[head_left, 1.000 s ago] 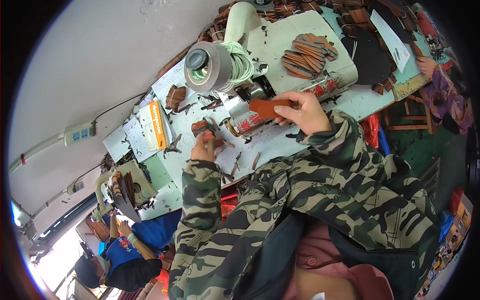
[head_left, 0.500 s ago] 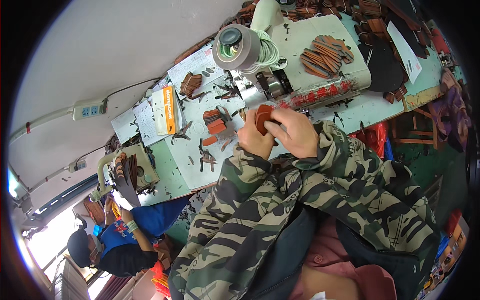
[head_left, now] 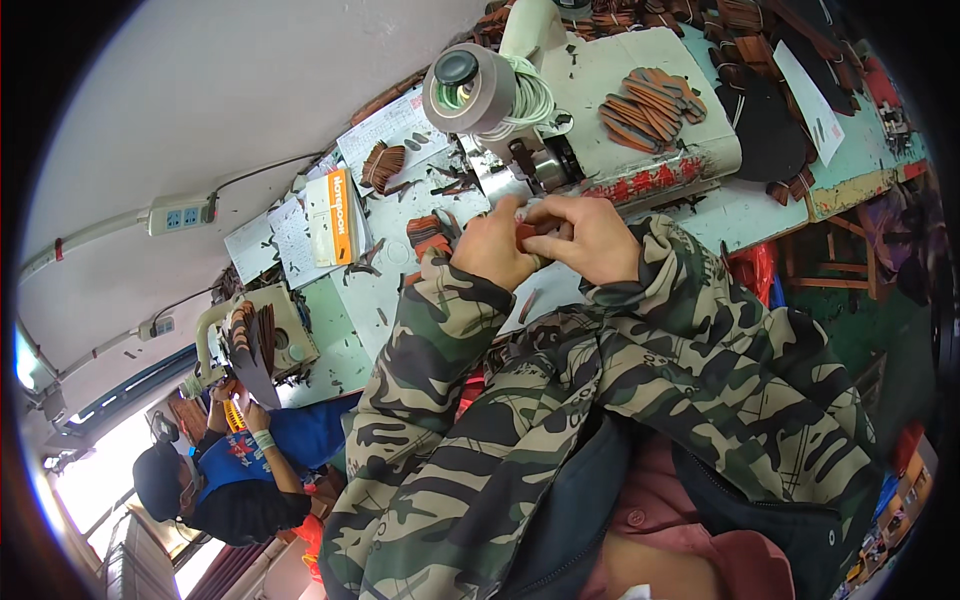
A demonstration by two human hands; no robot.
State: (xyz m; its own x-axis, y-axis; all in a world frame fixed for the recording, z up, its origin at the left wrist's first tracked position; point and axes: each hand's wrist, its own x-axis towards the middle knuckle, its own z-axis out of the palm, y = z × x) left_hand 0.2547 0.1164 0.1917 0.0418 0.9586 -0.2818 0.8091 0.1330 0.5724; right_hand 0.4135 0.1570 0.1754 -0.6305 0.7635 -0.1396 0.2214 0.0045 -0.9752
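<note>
Lettering (head_left: 645,179) marks the machine (head_left: 597,80); the right hand (head_left: 592,243) pinches a reddish piece (head_left: 525,232).

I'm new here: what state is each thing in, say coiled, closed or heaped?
Piece: held at the hands, mostly hidden
Right hand: closed on the piece
Left hand: curled beside the piece, grip hidden
Cord: coiled
Book: lying flat, looks closed
Strips: heaped on the machine
Bundle: bunched together

R hand (head_left: 590,240) pinches red-brn pc (head_left: 525,232) | L hand (head_left: 490,248) adj. | brn strips (head_left: 642,115) atop machine (head_left: 705,150), far rt | notebk (head_left: 322,222) far left
</note>
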